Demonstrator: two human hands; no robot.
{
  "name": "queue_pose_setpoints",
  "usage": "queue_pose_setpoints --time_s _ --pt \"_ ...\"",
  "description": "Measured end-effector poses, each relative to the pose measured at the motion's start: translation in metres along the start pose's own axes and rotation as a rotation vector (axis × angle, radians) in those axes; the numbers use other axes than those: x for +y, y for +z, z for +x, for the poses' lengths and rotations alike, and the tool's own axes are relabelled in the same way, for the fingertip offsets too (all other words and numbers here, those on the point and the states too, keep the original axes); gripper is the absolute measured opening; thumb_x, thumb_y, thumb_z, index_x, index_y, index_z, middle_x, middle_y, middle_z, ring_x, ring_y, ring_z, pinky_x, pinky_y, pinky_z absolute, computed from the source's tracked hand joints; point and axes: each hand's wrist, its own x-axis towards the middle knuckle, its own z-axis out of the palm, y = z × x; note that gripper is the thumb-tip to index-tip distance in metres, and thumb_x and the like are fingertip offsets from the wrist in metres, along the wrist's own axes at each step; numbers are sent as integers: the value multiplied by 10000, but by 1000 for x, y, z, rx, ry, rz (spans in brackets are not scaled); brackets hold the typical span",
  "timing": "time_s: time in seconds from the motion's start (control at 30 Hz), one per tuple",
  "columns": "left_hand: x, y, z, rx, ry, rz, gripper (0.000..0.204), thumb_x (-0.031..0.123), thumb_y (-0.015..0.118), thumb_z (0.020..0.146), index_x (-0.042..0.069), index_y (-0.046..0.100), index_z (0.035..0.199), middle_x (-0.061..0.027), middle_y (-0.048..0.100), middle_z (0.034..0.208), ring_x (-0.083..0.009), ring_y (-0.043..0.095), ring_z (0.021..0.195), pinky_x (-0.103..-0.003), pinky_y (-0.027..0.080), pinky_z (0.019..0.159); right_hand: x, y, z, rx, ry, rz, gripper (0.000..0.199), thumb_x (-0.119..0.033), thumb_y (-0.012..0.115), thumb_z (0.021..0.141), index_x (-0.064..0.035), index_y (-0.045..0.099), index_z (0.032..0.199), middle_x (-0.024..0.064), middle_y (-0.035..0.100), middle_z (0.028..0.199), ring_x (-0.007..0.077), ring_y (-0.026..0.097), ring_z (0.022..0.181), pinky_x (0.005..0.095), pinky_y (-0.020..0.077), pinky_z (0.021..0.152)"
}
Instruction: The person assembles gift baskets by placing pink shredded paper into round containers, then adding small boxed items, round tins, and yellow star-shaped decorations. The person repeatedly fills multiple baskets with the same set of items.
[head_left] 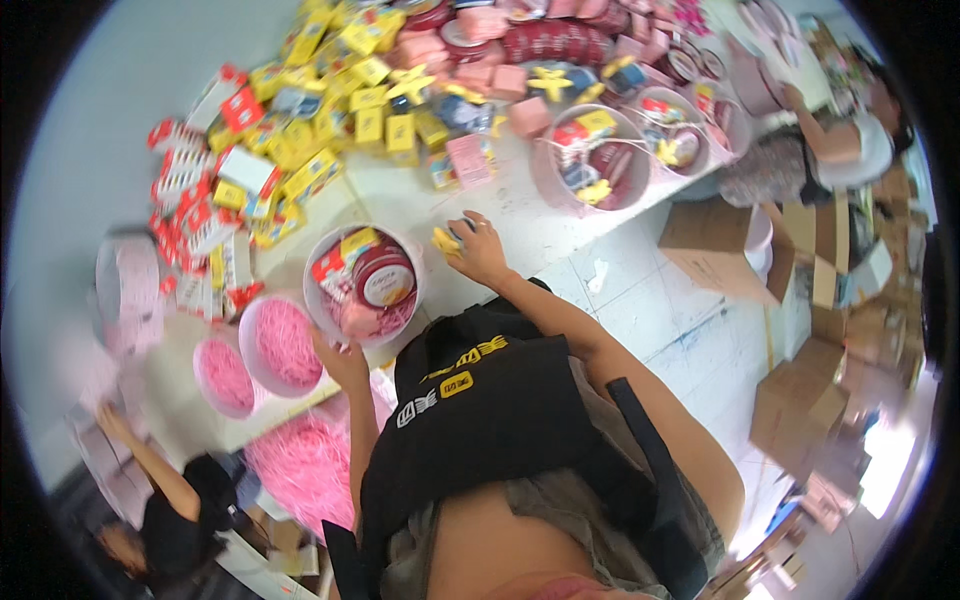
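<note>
Right hand (478, 250): closed on a small yellow piece (445, 241) with a dark part; fingers curled round it, pointing up and to the left.
Right arm: reaching in from the lower right, bent at the elbow, forearm slanting up-left over the near edge of the table (510, 228).
Yellow piece: in the right hand, above the table, just right of the filled bucket (312, 275), outside its rim.
Left hand (343, 364): low between the filled bucket and the shred bucket (262, 372), close to both walls; fingers partly bent, pointing up-left. Gripping a rim or merely resting there: cannot tell.
Left arm: coming nearly straight up from the lower edge, close to the black apron (470, 410), lower and further left than the right arm.
Filled bucket: pale pink, in front of the body; holding a dark red round tub (385, 277), a yellow box (358, 241) and a pink block (360, 320).
Shred bucket: pink, full of paper shreds, next to a smaller bucket (222, 378) with the same fill.
Far side of table: heaped with yellow boxes (368, 124), red-and-white packs (185, 165) and dark red tubs.
Table's right end: lined with more packed buckets (545, 170), near a co-worker (850, 145).
</note>
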Motion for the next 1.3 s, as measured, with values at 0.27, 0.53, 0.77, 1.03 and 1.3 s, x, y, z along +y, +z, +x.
queue_pose_setpoints --time_s 0.27,0.53,0.77,1.03,1.3 --pt "22 58 -9 -242 -47 -99 920 -43 659 751 26 202 1547 -200 316 1533 -333 568 1162 -341 582 785 87 -202 -74 666 206 297 686 -171 740 769 -1 442 1363 166 500 1324 281 477 1262 393 369 1078" --pt "141 139 -10 -757 -464 -424 768 76 591 913 174 186 1558 -156 380 1489 -335 584 1171 -405 599 775 253 -328 -26 1000 707 1448 466 -462 559 828 -219 562 1226 2 618 1179 178 570 1058 412 411 880" --pt "173 193 -13 -861 -436 -477 743 60 512 937 187 120 1556 -136 347 1511 -327 575 1194 -446 603 798 324 -371 -29 827 754 1488 505 -530 495 855 -210 588 1235 6 636 1189 200 599 1043 497 476 894" --pt "188 272 -30 -886 -466 -621 765 24 544 936 236 131 1544 -131 348 1493 -368 591 1158 -504 622 771 367 -414 2 857 694 1552 502 -509 540 814 -174 615 1180 45 670 1041 266 640 907 680 397 960" --pt "236 304 -34 -841 -405 -707 884 183 691 907 215 123 1583 -128 176 1615 -313 455 1322 -469 520 958 439 -468 19 762 497 1402 338 -275 555 905 -36 627 1133 85 643 1072 225 633 941 406 533 843"
